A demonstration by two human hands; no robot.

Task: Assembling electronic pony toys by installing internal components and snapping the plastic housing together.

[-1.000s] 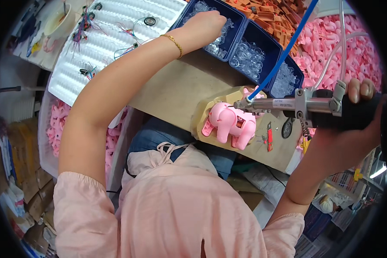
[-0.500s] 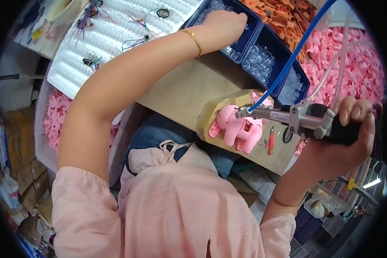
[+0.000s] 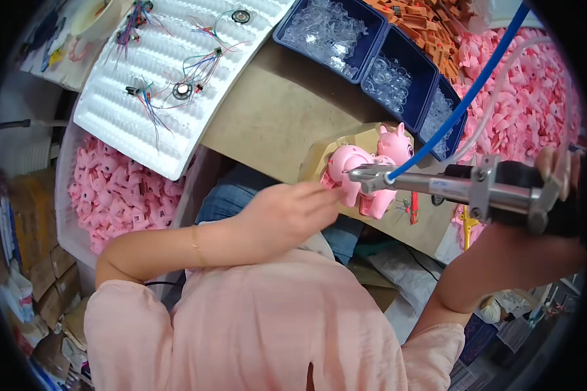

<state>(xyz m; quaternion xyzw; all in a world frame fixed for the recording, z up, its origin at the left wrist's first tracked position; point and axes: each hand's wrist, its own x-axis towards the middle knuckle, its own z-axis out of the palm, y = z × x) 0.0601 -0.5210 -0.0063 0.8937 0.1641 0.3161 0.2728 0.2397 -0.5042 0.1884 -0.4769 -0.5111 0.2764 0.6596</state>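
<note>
A pink pig toy [image 3: 355,159] stands on a tan holder [image 3: 316,159] at the near edge of the brown bench [image 3: 274,111]. My left hand [image 3: 284,215] reaches in from the left, its fingers close together and the fingertips at the pig's rear; whether they pinch something small is hidden. My right hand [image 3: 557,186] grips a metal air screwdriver [image 3: 450,186] held level, its tip right at the pig's side. A blue hose [image 3: 466,98] and a clear hose run up from the tool.
Blue bins of clear plastic pieces [image 3: 326,29] sit at the bench's far side, beside orange parts [image 3: 424,16] and a heap of pink parts [image 3: 522,85]. A white tray with wired speakers [image 3: 169,78] lies at the left, above a bin of pink parts [image 3: 111,195].
My left hand has come back from the blue bin of clear pieces down to the pig. The screwdriver stays at the pig in my right hand.
</note>
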